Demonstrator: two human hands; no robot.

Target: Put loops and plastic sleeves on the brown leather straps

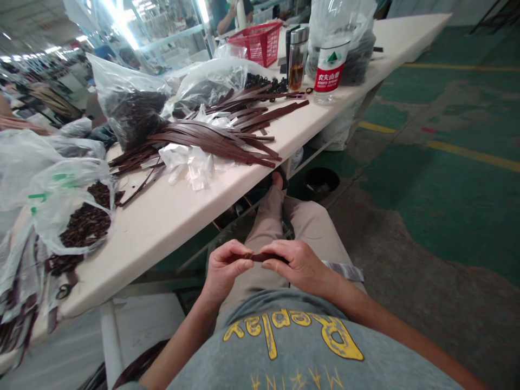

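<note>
Over my lap, my left hand and my right hand both pinch a short dark brown leather strap, one at each end. Fingers of both hands are curled closed around it. A pile of long brown leather straps lies on the white table ahead of me, out of reach of both hands. An open plastic bag of small dark metal parts sits at the table's left.
Clear plastic bags of dark pieces crowd the table's back. A water bottle, a steel flask and a red basket stand further along. Another person is at the far end. Green floor spreads to the right.
</note>
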